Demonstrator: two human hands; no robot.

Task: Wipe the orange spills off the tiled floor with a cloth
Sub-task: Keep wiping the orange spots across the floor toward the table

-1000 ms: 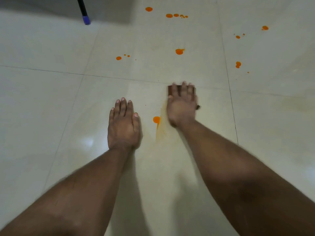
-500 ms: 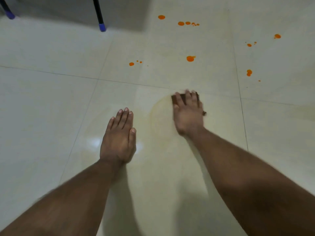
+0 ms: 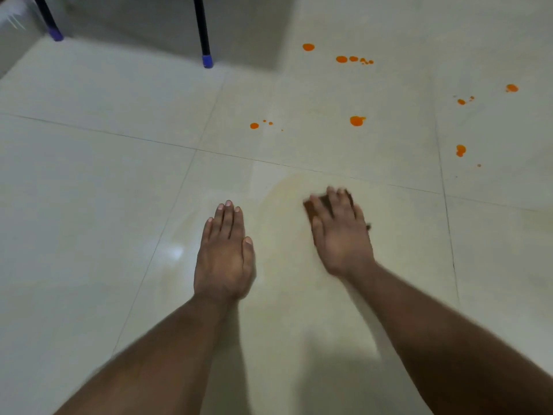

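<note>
Your right hand lies flat, fingers spread, pressing a dark cloth against the tiled floor — only a brown edge of it shows past your fingertips, just short of the grout line that crosses in front of you. Your left hand is open and empty, palm down on the same tile, propping you up. A pale yellowish smear rings the wiped patch, so press evenly through the whole palm and lift the residue with overlapping passes instead of spreading it wider; turn to a clean face of the cloth if it looks loaded. The orange spills left sit on the tiles beyond that grout line — some toward the far edge of the floor near the black legs. Take the nearest drops first, and move your bracing hand onto dry tile.
</note>
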